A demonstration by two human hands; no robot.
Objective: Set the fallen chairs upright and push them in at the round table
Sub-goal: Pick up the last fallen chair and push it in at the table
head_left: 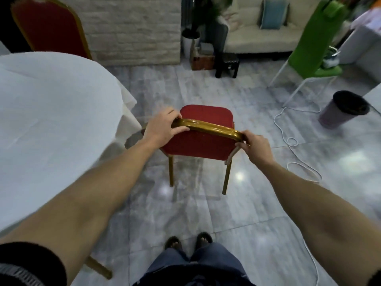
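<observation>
Both hands (162, 126) on upright red chair (204, 131), round table (51, 120) just left.

A glossy grey marble-patterned floor (237, 213) fills most of the view, catching bright spots of light. A white cable (296, 145) loops and snakes across it on the right. Near that cable stands a dark-lined waste bin (342, 112) with greyish walls. Behind it a bright green chair (317, 46) with thin white legs faces away to the right. Along the far wall sits a cream sofa (257, 36) carrying a pale blue cushion (273, 14). Left of the sofa stand a white pot with a leafy plant (190, 41), a small black stool (226, 65), and a brownish box (201, 61). A pale brick wall (132, 29) rises behind.
</observation>
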